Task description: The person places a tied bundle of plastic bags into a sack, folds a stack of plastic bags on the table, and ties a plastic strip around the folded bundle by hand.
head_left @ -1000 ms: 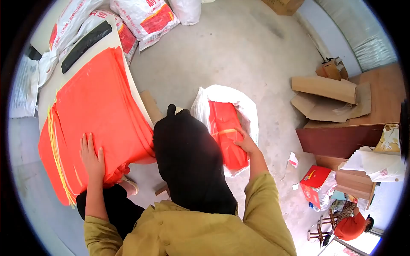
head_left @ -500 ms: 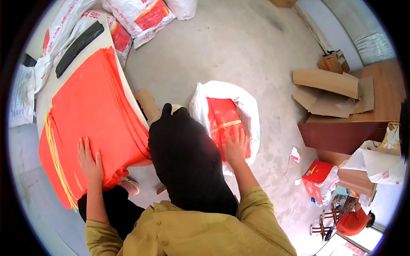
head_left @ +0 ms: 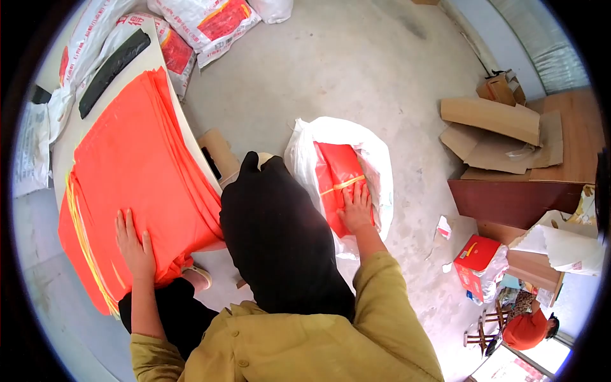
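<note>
My left hand (head_left: 135,249) lies flat, fingers apart, on the near part of a large stack of red sheets (head_left: 137,165) on the table at left. Yellow strings (head_left: 83,235) run along the stack's left side. To the right of my leg, a white sack (head_left: 375,143) stands open on the floor. Inside it is a folded red bundle (head_left: 337,163) with a yellow band round it. My right hand (head_left: 356,210) rests on this bundle just below the band, its fingers spread.
A black roll (head_left: 114,73) lies at the table's far end, beside printed white sacks (head_left: 223,25). Flattened cardboard (head_left: 493,121) lies on a brown cabinet (head_left: 509,200) at right. A red box (head_left: 477,253) is below it. Another person in red (head_left: 525,330) is at lower right.
My right hand has moved from the bundle's right edge onto its top, with the fingers now spread. My left hand has stayed on the red stack. The view has shifted slightly.
</note>
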`<state>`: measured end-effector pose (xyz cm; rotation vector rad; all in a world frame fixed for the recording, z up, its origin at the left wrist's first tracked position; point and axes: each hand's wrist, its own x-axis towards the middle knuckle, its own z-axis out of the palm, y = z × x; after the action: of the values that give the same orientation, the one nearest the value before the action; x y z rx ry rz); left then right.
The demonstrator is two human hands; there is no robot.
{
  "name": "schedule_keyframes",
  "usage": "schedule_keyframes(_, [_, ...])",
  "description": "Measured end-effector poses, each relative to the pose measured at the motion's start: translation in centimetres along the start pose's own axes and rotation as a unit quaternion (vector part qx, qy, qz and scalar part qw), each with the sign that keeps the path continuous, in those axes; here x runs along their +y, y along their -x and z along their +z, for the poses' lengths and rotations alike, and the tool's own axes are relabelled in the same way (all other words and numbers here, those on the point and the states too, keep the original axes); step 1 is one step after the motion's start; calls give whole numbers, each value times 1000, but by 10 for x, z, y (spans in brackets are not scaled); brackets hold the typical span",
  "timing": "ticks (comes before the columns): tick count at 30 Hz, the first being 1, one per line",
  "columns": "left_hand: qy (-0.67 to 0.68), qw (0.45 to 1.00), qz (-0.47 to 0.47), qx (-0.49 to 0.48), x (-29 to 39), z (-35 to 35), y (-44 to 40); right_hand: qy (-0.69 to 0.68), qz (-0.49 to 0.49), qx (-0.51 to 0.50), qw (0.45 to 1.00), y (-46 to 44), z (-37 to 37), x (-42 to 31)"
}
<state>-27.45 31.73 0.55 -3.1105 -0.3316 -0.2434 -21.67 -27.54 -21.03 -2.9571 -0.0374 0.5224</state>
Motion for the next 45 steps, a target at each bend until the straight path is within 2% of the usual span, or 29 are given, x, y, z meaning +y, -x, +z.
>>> schedule_keyframes(2, [5,1000,-4,0,2,-1,0,-25,8,18,999,10,-1,-6])
schedule_keyframes(5, [-11,1000,2,-5,3,-3,1,-10,84,66,994,28,47,-8])
schedule_keyframes(9, [-3,1000,11,2,1,-3,0,-63,96,-30,993,25,27,-2])
schedule_keyframes(12, [-5,1000,9,4,0,-2,-1,-45,84,-70,993,12,38,17])
schedule_keyframes(15, [-17,1000,9,4,1,-3,0,-20,72,-52,996,10,46,22])
schedule_keyframes(18, [-11,1000,-1,-1,7,-8,0,-117,126,-35,985,13,-6,-8])
schedule_keyframes(21, [1,1000,9,8,6,-7,-1,-272,69,143,949,1,-13,-16])
schedule_keyframes(22, [0,1000,10,8,6,-6,-1,-275,7,160,948,-5,-31,-24])
schedule_keyframes(24, [-2,1000,11,9,4,-5,-1,-155,-12,136,979,-38,-40,-35])
schedule_keyframes(28, [-2,1000,2,-2,10,-11,-1,8,-19,-1,1000,-80,-22,-49])
schedule_keyframes(31, [9,1000,-3,-2,11,-10,-1,30,-1,-22,999,-92,-12,-52])
schedule_keyframes(35, [13,1000,-4,-1,12,-10,-3,-7,3,-50,999,-99,-11,-43])
schedule_keyframes(40, [-10,1000,-10,-7,13,-15,-2,-8,14,-151,988,-115,-48,-48])
schedule_keyframes(42, [-2,1000,-15,-7,16,-16,-2,95,-20,-214,972,-137,-79,-46])
schedule_keyframes(43, [5,1000,-19,-8,18,-17,-2,-14,26,-117,993,-135,-85,-49])
schedule_keyframes(44, [11,1000,-22,-10,21,-19,-4,-129,48,-11,990,-132,-90,-51])
schedule_keyframes(45, [14,1000,-23,-14,21,-22,-3,-125,-1,35,992,-132,-77,-51])
